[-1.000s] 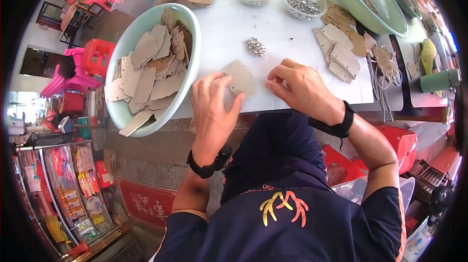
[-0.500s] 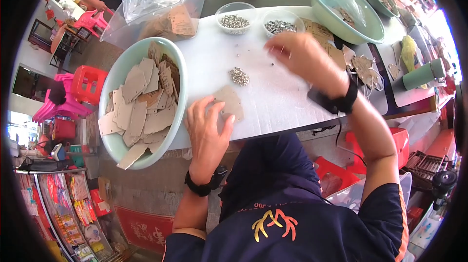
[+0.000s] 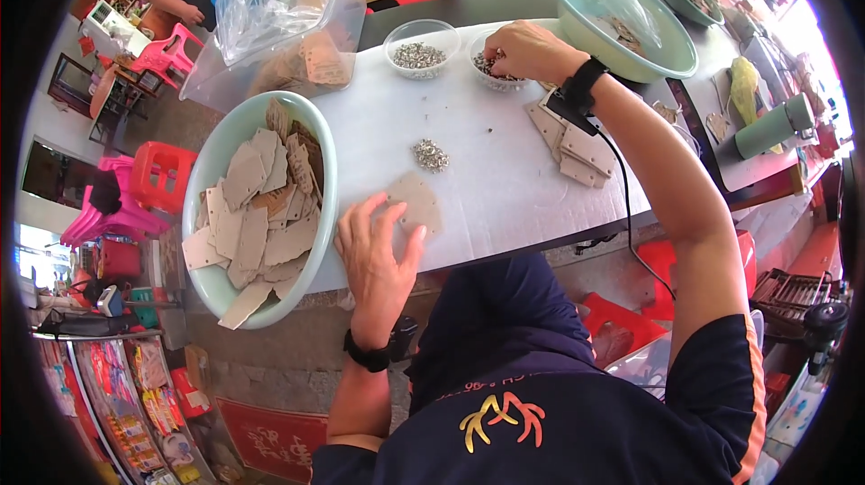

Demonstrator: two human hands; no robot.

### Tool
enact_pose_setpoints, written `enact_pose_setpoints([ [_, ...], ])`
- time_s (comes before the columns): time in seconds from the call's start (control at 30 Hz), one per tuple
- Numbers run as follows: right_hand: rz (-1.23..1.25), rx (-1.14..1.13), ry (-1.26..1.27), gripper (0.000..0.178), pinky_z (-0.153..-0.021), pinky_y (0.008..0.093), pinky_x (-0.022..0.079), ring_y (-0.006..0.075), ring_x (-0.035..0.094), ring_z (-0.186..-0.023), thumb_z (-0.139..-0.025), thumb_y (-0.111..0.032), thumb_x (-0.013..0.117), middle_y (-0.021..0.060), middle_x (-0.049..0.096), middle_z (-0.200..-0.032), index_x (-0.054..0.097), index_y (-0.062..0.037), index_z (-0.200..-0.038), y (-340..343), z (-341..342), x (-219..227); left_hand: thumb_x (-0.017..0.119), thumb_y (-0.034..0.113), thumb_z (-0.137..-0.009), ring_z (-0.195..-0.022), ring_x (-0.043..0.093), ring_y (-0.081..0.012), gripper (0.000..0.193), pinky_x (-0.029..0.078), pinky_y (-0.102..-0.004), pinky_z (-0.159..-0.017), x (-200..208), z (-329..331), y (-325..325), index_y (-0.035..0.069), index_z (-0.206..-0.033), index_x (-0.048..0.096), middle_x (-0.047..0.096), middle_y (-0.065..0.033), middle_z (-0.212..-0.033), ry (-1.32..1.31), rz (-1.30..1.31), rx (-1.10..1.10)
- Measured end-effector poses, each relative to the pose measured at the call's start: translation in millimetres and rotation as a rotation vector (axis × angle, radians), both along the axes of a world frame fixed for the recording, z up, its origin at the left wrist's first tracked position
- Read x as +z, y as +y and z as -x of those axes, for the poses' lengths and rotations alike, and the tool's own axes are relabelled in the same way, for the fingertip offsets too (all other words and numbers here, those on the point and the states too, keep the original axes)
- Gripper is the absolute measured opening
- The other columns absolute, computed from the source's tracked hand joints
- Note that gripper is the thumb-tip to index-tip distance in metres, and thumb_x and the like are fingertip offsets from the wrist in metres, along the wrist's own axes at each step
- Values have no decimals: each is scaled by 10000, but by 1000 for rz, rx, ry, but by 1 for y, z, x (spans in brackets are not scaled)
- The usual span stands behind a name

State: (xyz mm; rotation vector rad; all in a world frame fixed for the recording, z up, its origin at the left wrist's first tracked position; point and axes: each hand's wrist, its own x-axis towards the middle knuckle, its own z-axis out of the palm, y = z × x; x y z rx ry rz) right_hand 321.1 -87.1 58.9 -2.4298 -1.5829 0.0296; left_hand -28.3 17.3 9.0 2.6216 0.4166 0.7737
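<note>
On the white table (image 3: 491, 183), the right hand (image 3: 532, 52) is inside a clear bowl (image 3: 496, 85) of shiny bits (image 3: 482, 64).
Its fingers are bunched; I can't tell what they hold. The left hand (image 3: 371, 255), fingers spread, touches a grey card (image 3: 419, 199) on the table. A green tub (image 3: 330, 180) is full of more cards (image 3: 243, 178); another clear bowl (image 3: 422, 32) has silver bits (image 3: 419, 56).

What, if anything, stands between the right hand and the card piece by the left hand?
The near wall of the clear bowl that the right hand reaches into, then a low metal heap roughly on the straight line to the card piece. Nothing else visible blocks it.
</note>
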Motion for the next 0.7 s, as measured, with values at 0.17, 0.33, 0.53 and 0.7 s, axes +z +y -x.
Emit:
enact_pose_setpoints([
  [0.17, -67, -14, 121, 191, -651, 336, 523, 227, 665, -717, -767, -121, 639, 143, 677, -790, 691, 8, -898, -1, -2, 7, 725, 150, -782, -1146, 465, -325, 347, 355, -454, -980, -3, 2, -1, 76, -1099, 605, 538, -117, -1225, 10, -12, 10],
  [0.33, -124, -83, 313, 177, -570, 270, 515, 122, 647, -632, -812, -90, 624, 93, 664, -732, 677, 51, -905, -13, 0, 31, 726, 147, -781, -1143, 468, -323, 346, 357, -454, -977, -3, 1, -1, 79, -1098, 606, 543, -116, -1217, 7, -18, 5],
  [0.53, -197, -21, 418, 166, -575, 243, 507, 99, 614, -626, -857, -90, 619, 49, 660, -730, 678, 41, -940, -33, 48, 58, 727, 139, -777, -1135, 475, -322, 341, 359, -456, -978, -4, -1, -1, 75, -1092, 612, 550, -116, -1207, -15, -18, 4],
  [0.7, -103, 156, 431, 141, -595, 294, 515, 165, 637, -602, -821, -55, 645, 108, 664, -752, 679, 21, -935, -47, 96, 16, 718, 151, -788, -1144, 470, -318, 328, 352, -447, -985, -4, 1, -2, 65, -1087, 614, 546, -115, -1218, -1, -10, 15],
])
